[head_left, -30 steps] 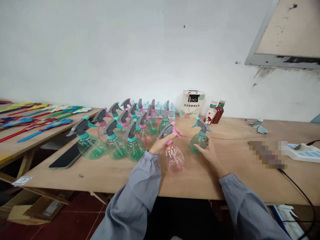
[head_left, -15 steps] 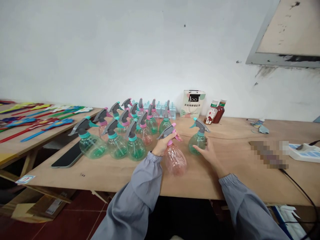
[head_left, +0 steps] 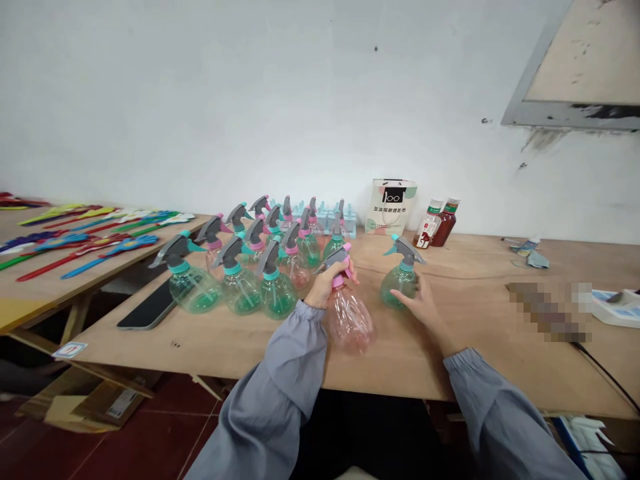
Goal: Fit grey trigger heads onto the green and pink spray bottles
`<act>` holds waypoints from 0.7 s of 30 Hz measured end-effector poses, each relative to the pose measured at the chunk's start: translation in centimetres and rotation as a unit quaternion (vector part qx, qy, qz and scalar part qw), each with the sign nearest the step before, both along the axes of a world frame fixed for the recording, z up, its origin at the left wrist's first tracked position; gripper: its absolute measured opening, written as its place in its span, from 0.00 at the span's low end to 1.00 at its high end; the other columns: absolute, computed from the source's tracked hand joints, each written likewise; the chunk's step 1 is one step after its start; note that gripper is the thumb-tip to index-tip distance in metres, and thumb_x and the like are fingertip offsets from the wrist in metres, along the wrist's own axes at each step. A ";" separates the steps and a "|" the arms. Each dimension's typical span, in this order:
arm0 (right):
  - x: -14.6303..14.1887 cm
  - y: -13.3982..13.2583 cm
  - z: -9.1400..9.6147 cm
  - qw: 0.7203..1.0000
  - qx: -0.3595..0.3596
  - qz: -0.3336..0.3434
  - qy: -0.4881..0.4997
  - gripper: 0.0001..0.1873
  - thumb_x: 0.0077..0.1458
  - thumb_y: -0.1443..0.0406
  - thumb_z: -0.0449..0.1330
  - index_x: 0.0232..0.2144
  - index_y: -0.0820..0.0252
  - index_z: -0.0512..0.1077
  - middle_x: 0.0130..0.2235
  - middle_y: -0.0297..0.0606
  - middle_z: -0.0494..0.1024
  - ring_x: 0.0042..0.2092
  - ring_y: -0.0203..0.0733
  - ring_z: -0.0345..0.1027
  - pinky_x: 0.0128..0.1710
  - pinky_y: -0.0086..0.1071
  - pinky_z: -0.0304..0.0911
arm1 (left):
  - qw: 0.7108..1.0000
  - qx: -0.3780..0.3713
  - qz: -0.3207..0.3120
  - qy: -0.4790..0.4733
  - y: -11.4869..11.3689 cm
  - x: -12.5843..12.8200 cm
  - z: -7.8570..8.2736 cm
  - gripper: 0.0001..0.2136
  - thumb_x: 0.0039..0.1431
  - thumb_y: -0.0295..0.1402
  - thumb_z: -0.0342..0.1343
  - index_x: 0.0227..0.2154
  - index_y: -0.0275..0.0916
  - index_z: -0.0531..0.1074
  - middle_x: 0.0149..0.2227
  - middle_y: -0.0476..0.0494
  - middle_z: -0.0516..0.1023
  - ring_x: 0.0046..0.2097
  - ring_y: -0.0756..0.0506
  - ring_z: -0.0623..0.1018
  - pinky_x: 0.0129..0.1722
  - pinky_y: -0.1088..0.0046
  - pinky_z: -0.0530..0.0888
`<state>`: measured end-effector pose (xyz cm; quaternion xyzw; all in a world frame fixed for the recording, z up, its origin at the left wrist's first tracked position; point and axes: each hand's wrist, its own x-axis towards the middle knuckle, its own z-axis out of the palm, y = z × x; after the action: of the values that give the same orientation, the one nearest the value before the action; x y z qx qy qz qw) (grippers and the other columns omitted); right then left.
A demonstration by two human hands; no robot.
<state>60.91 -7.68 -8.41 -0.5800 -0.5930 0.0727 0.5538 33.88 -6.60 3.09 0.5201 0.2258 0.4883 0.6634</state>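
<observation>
My left hand (head_left: 325, 285) is closed round the grey and pink spray head of a clear pink spray bottle (head_left: 351, 320), which leans slightly near the table's front edge. To its right, my right hand (head_left: 420, 299) wraps the side of a clear green spray bottle (head_left: 397, 285), thumb in front and fingers behind. That bottle stands upright with its teal nozzle facing left. Left of my hands, several more spray bottles (head_left: 279, 293) stand in a close group, green and pink mixed, all with grey trigger heads.
A phone (head_left: 147, 308) lies left of the bottles. Against the wall stand a paper bag (head_left: 393, 207), two drink bottles (head_left: 443, 223) and pale blue items (head_left: 325, 217). A power strip (head_left: 617, 307) is at the right. Colourful hand-shaped sticks (head_left: 95, 257) cover the left table.
The view has shifted slightly, moving the background to the right. Both hands keep their grip on the two bottles, and the pink bottle's base has swung a little.
</observation>
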 end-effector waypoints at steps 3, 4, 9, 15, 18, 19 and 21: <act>-0.1 -0.1 0.2 1.000 -0.009 0.005 0.017 0.47 0.40 0.41 0.70 0.57 0.58 0.65 0.55 0.51 0.73 0.55 0.58 0.69 0.55 0.56 0.66 | 0.999 0.029 -0.005 0.019 -0.1 0.1 0.0 0.13 0.45 0.45 0.60 0.25 0.39 0.72 0.30 0.42 0.79 0.32 0.45 0.77 0.22 0.74 0.66; -0.1 -0.1 0.2 1.000 -0.010 0.006 0.019 0.47 0.40 0.41 0.70 0.56 0.58 0.65 0.55 0.51 0.73 0.55 0.59 0.69 0.54 0.56 0.66 | 0.999 0.031 -0.004 0.019 -0.1 0.1 0.0 0.14 0.46 0.46 0.60 0.27 0.39 0.73 0.31 0.41 0.79 0.34 0.44 0.78 0.22 0.74 0.67; -0.1 0.0 0.1 1.000 -0.002 0.008 0.018 0.48 0.40 0.40 0.70 0.57 0.57 0.65 0.55 0.50 0.73 0.55 0.59 0.69 0.54 0.56 0.67 | 0.999 0.036 0.004 0.019 0.1 -0.1 -0.1 0.14 0.45 0.45 0.60 0.20 0.41 0.66 0.22 0.48 0.71 0.30 0.47 0.76 0.25 0.73 0.69; -0.2 -0.2 0.3 1.000 -0.003 -0.004 0.012 0.47 0.40 0.40 0.70 0.56 0.56 0.66 0.54 0.50 0.73 0.55 0.58 0.69 0.54 0.56 0.66 | 0.991 0.127 0.019 0.026 -0.2 0.0 0.1 0.11 0.47 0.43 0.62 0.26 0.41 0.73 0.31 0.44 0.80 0.40 0.42 0.80 0.40 0.66 0.76; -0.2 -0.2 0.3 1.000 -0.006 0.003 0.013 0.47 0.40 0.40 0.70 0.56 0.56 0.66 0.54 0.50 0.73 0.55 0.59 0.69 0.54 0.55 0.66 | 0.994 0.105 0.017 0.021 -0.3 0.1 0.2 0.16 0.48 0.48 0.62 0.22 0.41 0.71 0.25 0.46 0.77 0.32 0.45 0.78 0.36 0.67 0.76; -0.2 -0.1 0.3 1.000 -0.006 0.005 0.012 0.47 0.40 0.40 0.70 0.56 0.57 0.65 0.54 0.50 0.74 0.56 0.59 0.68 0.54 0.56 0.66 | 0.996 0.091 0.012 0.018 -0.3 0.0 0.3 0.18 0.49 0.50 0.61 0.20 0.41 0.71 0.22 0.47 0.74 0.28 0.46 0.77 0.34 0.67 0.75; -0.1 0.0 0.2 1.000 -0.003 0.004 0.008 0.47 0.40 0.40 0.69 0.57 0.57 0.65 0.55 0.50 0.73 0.56 0.59 0.68 0.54 0.56 0.66 | 0.996 0.092 0.008 0.018 -0.4 -0.3 0.4 0.21 0.52 0.53 0.58 0.19 0.40 0.70 0.19 0.48 0.71 0.25 0.47 0.75 0.32 0.68 0.75</act>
<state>60.77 -7.71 -8.23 -0.5786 -0.5906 0.0813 0.5566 33.53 -6.97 3.46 0.5858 0.1959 0.5027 0.6049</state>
